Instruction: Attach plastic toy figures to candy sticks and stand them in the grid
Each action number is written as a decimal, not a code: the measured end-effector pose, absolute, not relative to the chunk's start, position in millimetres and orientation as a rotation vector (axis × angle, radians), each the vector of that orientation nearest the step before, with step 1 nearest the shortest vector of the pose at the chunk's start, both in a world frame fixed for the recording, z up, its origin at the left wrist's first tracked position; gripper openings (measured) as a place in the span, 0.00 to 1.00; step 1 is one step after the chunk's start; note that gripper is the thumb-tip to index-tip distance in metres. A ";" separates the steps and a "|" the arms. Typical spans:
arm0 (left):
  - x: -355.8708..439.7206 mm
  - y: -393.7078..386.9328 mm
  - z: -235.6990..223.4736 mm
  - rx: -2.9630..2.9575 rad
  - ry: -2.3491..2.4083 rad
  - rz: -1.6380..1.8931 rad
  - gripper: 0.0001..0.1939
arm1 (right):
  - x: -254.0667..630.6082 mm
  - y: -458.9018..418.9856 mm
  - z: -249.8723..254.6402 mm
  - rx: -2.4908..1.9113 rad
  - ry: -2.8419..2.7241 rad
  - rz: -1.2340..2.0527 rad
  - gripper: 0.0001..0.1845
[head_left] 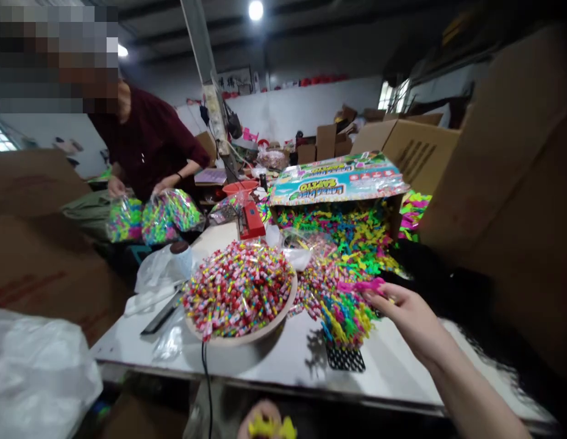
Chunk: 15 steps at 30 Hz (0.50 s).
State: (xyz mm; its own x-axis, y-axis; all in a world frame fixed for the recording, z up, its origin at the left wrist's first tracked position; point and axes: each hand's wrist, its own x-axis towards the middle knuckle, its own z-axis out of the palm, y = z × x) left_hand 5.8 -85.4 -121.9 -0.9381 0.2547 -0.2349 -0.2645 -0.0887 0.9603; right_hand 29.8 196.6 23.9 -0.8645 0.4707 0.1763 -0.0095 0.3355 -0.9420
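My right hand [414, 317] pinches a magenta plastic toy figure [359, 285] above a heap of multicoloured toy figures [350, 323]. That heap rests over a black perforated basket [346, 360] at the table's front. At the bottom edge, partly cut off, my left hand [264, 410] is closed around yellow plastic toy figures [277, 428]. To the left of the basket stands a wide bowl [287, 310] piled with small red, pink and yellow wrapped pieces [240, 286]. More of these pieces are spilled on the table between the bowl and the heap.
A printed cardboard box [338, 180] lies open towards me, with toy figures pouring out. A red device [251, 221] stands behind the bowl. At left, a person [150, 134] handles filled clear bags [160, 216]. Large cartons [503, 146] rise on the right; a cable [205, 378] hangs in front.
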 end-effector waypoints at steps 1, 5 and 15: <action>1.4 -86.4 -116.2 -0.008 1.854 2.082 0.10 | 41.0 186.7 14.7 -0.430 -2.169 1.588 0.16; -14.4 -78.7 -91.8 0.394 1.925 2.124 0.10 | 70.5 150.8 -4.6 -0.476 -2.210 1.676 0.14; -9.9 -49.5 -81.0 0.689 1.769 2.323 0.05 | 95.2 127.8 -29.1 -0.556 -2.329 1.708 0.13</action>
State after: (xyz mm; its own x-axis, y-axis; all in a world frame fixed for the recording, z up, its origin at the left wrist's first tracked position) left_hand -9.9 -49.5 -81.0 -0.8851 0.3785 0.2708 0.1605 -0.2979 0.9410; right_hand 95.2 127.8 -29.1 -0.9093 0.4119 -0.0595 0.1805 0.2614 -0.9482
